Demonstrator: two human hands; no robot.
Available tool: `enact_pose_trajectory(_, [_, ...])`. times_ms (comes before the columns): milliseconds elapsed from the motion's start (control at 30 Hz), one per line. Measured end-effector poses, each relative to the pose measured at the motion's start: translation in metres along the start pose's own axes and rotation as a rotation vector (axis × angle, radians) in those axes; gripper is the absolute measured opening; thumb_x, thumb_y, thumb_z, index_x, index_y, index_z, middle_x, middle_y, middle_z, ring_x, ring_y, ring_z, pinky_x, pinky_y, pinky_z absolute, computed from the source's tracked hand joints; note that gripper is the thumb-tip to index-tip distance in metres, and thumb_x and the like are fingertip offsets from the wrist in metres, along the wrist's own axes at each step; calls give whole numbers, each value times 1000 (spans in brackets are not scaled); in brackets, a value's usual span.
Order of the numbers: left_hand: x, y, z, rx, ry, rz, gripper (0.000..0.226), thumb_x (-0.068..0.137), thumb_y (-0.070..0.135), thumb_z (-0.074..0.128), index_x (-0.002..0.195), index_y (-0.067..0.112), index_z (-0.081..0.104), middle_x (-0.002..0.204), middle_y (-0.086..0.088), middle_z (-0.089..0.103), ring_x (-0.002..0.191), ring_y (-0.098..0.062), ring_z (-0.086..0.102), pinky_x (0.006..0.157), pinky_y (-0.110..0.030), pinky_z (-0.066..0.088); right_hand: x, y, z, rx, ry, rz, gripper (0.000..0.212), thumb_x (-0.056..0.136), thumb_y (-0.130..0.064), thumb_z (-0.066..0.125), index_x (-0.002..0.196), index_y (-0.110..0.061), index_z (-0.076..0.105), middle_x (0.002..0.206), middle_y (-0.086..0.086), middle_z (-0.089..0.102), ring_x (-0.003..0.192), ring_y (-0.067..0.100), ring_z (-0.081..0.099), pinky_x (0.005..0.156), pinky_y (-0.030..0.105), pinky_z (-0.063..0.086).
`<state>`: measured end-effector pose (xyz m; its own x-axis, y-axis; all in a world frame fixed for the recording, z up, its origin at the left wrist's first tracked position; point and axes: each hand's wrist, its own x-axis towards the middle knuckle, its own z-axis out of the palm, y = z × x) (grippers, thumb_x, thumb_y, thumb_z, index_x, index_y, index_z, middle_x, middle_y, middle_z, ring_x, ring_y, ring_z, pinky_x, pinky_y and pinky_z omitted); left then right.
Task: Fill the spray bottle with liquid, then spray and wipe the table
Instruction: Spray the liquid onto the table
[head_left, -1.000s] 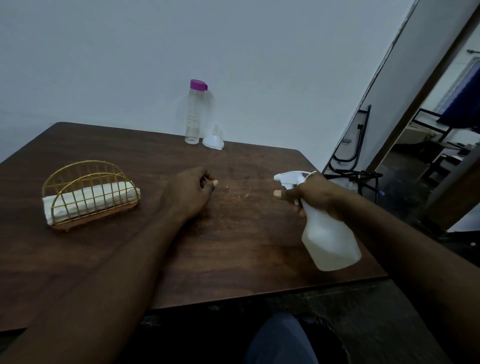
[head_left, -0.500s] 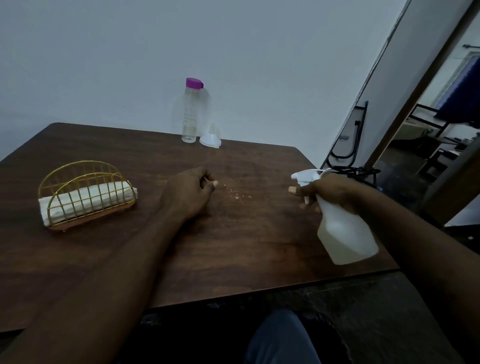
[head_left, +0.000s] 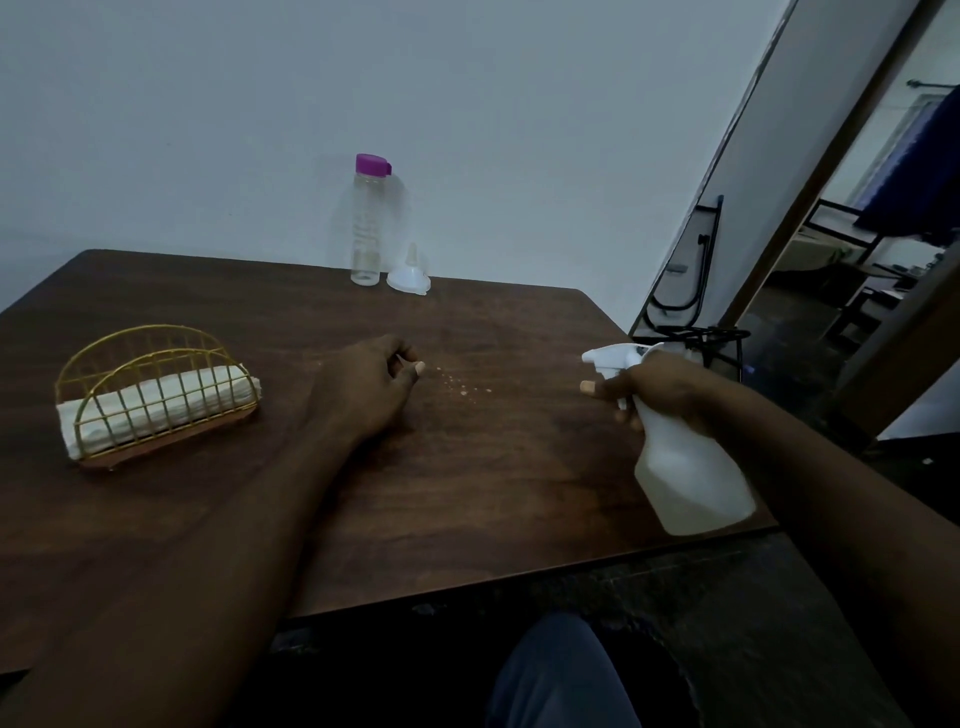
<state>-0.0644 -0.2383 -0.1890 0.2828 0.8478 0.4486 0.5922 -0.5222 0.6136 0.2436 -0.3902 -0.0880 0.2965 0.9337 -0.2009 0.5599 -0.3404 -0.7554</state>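
Nozzle (head_left: 589, 356) aims left: the right hand (head_left: 660, 389) is clamped round the neck of the spray bottle (head_left: 691, 467), held tilted above the right edge of the table (head_left: 467, 493), base toward the person. Droplets (head_left: 460, 384) lie between nozzle and left hand (head_left: 363, 384), which rests on the wood, fingers loosely curled on nothing. Napkins (head_left: 156, 408) sit further left, so that hand looks nearer for the wipe.
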Motion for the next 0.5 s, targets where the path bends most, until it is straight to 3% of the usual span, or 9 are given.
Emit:
enact_pose_trajectory(67, [0,0,0,-4,-3,-4,9,95,46,68,97,37,67,78,19,64,77,1,57,68,-31,46,0,-4,8,9,4,-35,48,88,-28,83,127,-45,62,65,3,64,55,11,66,50,24,52])
enact_pose_trajectory(200, [0,0,-1,-13,4,-17,6,95,43,68,96,38,67,77,19,63,78,1,57,68,-30,44,-13,-22,25,56,-111,-98,47,87,-29,83,129,-40,65,79,5,73,84,24,79,55,27,54])
enact_pose_trajectory(333, [0,-1,-3,-12,36,-44,3,95,41,67,95,38,67,76,19,62,77,1,57,65,-28,41,-20,-39,51,-62,-163,-95,50,86,-36,85,131,-24,70,74,5,72,69,19,72,58,29,54])
enact_pose_trajectory(400, [0,-1,-3,0,45,-51,3,95,40,66,94,37,67,76,19,62,77,1,57,62,-26,39,-21,-44,63,-89,-153,-101,44,85,-38,85,126,-29,71,70,5,69,64,18,67,59,30,55])
enact_pose_trajectory(500, [-1,0,-4,5,36,-47,3,95,39,66,96,36,68,78,19,63,78,-3,59,66,-28,43,-24,-47,66,-85,-206,-115,39,90,-34,81,126,-35,67,79,5,76,77,20,76,63,32,55])
